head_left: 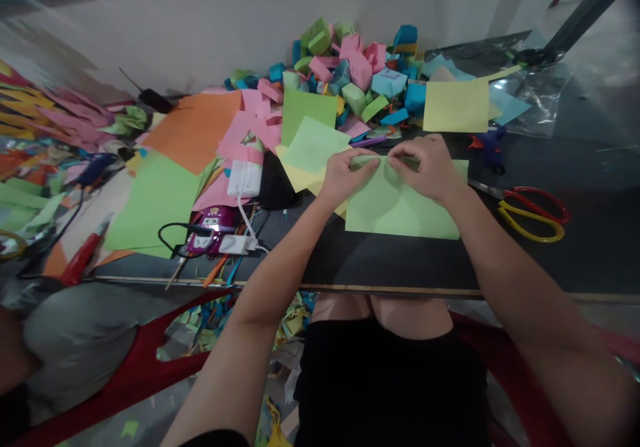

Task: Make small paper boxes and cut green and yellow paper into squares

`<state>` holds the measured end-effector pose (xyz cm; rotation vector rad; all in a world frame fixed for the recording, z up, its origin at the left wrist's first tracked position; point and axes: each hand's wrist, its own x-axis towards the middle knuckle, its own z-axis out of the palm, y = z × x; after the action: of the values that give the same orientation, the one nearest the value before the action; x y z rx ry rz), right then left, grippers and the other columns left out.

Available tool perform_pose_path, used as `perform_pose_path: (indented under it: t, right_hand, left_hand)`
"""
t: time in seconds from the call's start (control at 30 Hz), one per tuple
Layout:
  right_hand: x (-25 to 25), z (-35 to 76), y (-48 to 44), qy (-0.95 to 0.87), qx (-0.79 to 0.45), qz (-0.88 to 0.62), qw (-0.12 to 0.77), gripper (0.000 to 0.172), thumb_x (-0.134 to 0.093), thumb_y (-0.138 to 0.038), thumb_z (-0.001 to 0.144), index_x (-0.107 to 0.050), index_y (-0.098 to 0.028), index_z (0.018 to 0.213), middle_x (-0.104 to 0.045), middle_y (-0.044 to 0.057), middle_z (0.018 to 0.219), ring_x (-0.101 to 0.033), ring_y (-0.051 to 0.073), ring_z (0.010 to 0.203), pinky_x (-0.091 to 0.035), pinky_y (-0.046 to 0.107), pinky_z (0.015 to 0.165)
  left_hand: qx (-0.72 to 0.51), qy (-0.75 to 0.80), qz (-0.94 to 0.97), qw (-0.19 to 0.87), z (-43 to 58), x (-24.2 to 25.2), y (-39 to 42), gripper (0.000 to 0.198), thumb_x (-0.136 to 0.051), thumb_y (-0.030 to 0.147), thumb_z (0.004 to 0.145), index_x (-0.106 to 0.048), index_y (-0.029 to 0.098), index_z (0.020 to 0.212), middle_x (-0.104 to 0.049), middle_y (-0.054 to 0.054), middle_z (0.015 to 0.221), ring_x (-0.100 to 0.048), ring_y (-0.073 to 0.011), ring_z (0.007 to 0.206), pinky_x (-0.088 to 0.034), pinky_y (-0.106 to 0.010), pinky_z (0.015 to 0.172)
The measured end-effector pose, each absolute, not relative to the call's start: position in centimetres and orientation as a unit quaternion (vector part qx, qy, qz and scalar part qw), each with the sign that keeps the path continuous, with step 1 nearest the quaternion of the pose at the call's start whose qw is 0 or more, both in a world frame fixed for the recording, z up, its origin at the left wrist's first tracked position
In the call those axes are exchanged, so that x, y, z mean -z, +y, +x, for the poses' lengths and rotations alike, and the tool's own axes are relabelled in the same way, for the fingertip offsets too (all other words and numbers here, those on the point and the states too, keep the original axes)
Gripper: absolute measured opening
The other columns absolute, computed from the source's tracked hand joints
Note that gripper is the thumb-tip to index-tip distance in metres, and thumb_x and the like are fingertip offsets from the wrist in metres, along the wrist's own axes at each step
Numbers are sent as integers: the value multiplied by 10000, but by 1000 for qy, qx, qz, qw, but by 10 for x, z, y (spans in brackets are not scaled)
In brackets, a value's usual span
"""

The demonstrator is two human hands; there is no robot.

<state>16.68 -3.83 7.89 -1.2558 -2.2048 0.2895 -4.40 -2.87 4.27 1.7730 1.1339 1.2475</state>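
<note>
A light green sheet of paper [405, 207] lies on the dark table in front of me. At its far edge, my left hand [349, 172] pinches the paper between thumb and fingers. Close beside it my right hand [425, 164] pinches the same edge, thumb and fingertips together. The edge appears slightly raised or folded between the two hands, though the fingers hide part of it. Scissors [533, 214] with red and yellow handles lie to the right of my right hand. Behind my left hand rest a pale green sheet [317, 144] and yellow paper [295, 170].
A heap of folded paper pieces [360, 74] lies against the wall. A yellow sheet [455, 106] and a blue glue gun [493, 148] are at the right. Leftward are a purple power strip [215, 224], a white adapter [245, 177] and cables. A seated person's leg [85, 340] shows at lower left.
</note>
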Motion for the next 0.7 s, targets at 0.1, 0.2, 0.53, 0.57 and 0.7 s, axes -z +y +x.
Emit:
perform_pose_path:
  t: [0.1,0.2,0.53,0.57,0.7]
  right_hand:
    - [-82,162,-43,-823,-103,-483,281,349,-444,-482,1049,-730,-285,1013,-756,79,922,-666,284,899,-396,510,1015]
    - [-85,160,-47,-825,-92,-485,275,394,-402,-511,1069,-721,-285,1023,-742,78,885,-654,280,882,-406,489,988]
    - [-74,156,-45,-837,-79,-472,267,338,-435,-422,1053,-732,-275,990,-750,68,901,-645,287,886,-370,498,989]
    - [-73,155,-45,-836,-77,-472,267,333,-437,-416,1051,-733,-274,990,-746,65,887,-643,288,886,-367,498,987]
    - [-73,153,-45,-831,-76,-479,273,317,-448,-399,1042,-733,-271,995,-725,60,839,-638,292,894,-363,495,983]
  left_hand:
    - [-496,434,685,312,-42,-45,-33,238,-764,434,893,-785,197,915,-791,-61,922,-728,-186,862,-582,-295,772]
    - [-506,424,693,290,-43,-45,-33,223,-766,422,904,-775,209,968,-792,-58,967,-737,-192,923,-594,-311,823]
    - [-484,396,741,246,-48,-46,-27,216,-779,455,908,-796,239,911,-798,-46,927,-753,-212,949,-579,-357,909]
    - [-480,404,742,236,-49,-46,-27,192,-781,429,906,-794,238,894,-797,-40,913,-750,-207,938,-576,-351,904]
    - [-471,424,740,226,-48,-47,-29,126,-769,349,903,-786,228,873,-796,-29,896,-739,-193,914,-568,-337,895]
